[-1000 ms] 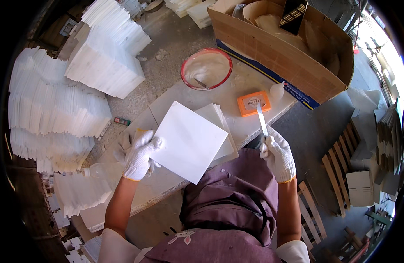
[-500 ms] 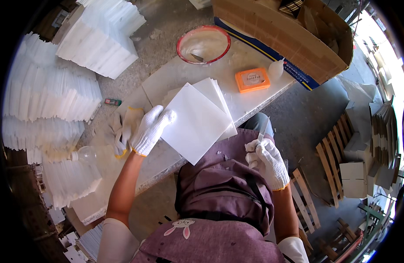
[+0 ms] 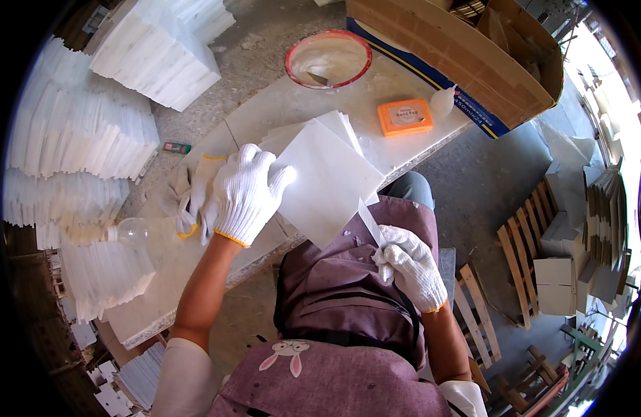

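Note:
A square white tile [image 3: 331, 181] lies askew over a few similar tiles [image 3: 341, 125] on the bench, its near corner jutting past the bench edge over my lap. Gloved in white, my left hand [image 3: 252, 191] is closed at the tile's left corner, which it hides. The thumb presses near the tile's edge. My right hand [image 3: 411, 264], also gloved, is closed around a narrow, flat metal blade [image 3: 370, 224]. Its tip points up toward the tile's lower right edge, and its handle is hidden in the fingers.
A red-rimmed basin [image 3: 331, 83] holds white paste and a small tool. Nearby are an orange box [image 3: 405, 117], a white squeeze bulb [image 3: 443, 102] and a large cardboard box [image 3: 459, 52]. Spare gloves [image 3: 195, 191] and a clear bottle [image 3: 134, 231] lie left, beside stacked white slabs [image 3: 91, 125].
My left hand has moved right and rolled over the tile's corner. The tile has shifted slightly right. My right hand has moved left, swinging the blade toward the tile's lower right edge.

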### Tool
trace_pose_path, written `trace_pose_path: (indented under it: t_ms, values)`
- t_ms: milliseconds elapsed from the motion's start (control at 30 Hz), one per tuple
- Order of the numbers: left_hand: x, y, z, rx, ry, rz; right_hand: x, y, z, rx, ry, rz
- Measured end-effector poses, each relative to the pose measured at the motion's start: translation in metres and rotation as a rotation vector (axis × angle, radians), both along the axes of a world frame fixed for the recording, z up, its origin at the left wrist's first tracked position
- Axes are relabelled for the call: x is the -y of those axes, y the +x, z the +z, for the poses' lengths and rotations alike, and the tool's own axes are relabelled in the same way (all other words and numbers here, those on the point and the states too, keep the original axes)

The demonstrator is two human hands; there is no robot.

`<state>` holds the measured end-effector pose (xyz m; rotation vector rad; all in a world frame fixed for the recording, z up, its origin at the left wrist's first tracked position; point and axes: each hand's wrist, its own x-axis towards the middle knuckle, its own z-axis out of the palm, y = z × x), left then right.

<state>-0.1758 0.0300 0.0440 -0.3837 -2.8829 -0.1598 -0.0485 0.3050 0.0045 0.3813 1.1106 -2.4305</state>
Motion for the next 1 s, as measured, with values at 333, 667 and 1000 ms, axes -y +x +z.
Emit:
trace_pose_path:
  t_ms: [333,667,1000]
  values:
    - [-0.036,0.032,0.045,0.643,1.049,-0.076,0.005,-0.005,-0.003,0.053,-0.268,-0.051]
    - [-0.076,0.056,0.014,0.924,1.551,0.080,-0.010,0.004,0.009,0.049,0.001,0.031]
    - [-0.088,0.059,0.003,0.862,1.441,0.134,-0.020,0.005,0.007,0.108,0.039,0.045]
